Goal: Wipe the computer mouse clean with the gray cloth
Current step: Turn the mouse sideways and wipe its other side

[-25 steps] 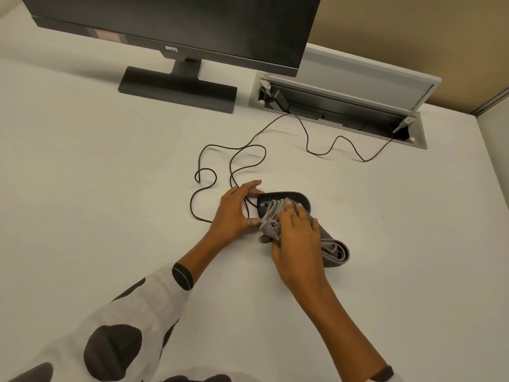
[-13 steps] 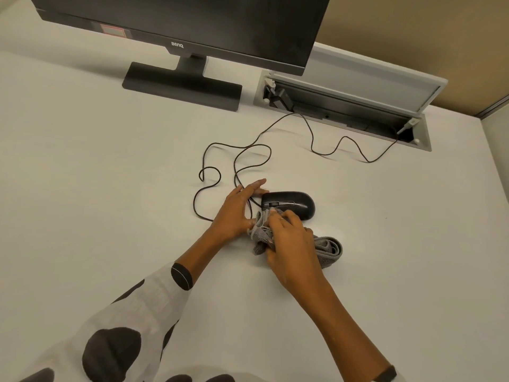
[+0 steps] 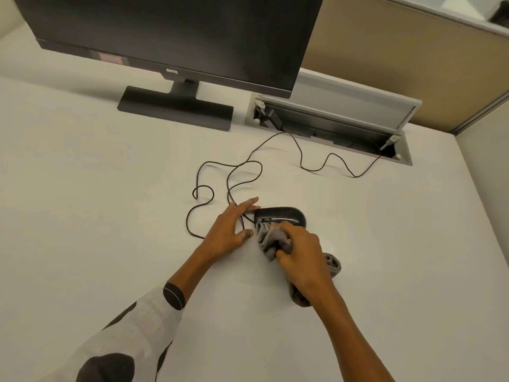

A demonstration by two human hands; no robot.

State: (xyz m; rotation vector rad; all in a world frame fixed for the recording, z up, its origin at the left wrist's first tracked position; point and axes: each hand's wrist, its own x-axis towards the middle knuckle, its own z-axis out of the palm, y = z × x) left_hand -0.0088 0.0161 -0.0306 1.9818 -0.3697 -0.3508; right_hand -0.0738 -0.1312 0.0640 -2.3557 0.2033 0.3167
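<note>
A black wired computer mouse (image 3: 283,215) lies on the white desk near the middle. My right hand (image 3: 301,252) grips a bunched gray cloth (image 3: 271,239) and presses it against the mouse's near side; the cloth's loose end trails out behind the hand to the right. My left hand (image 3: 230,230) rests flat on the desk just left of the mouse, fingers spread, fingertips touching the mouse's front end and lying over its cable.
The mouse cable (image 3: 220,183) loops across the desk to an open cable tray (image 3: 330,125) at the back right. A black monitor (image 3: 170,31) stands on its base (image 3: 176,107) at the back. A beige partition (image 3: 413,64) borders the desk.
My right hand has pulled the cloth off the top of the mouse toward me, onto its near side, so more of the mouse shows. My left hand has stayed in place.
</note>
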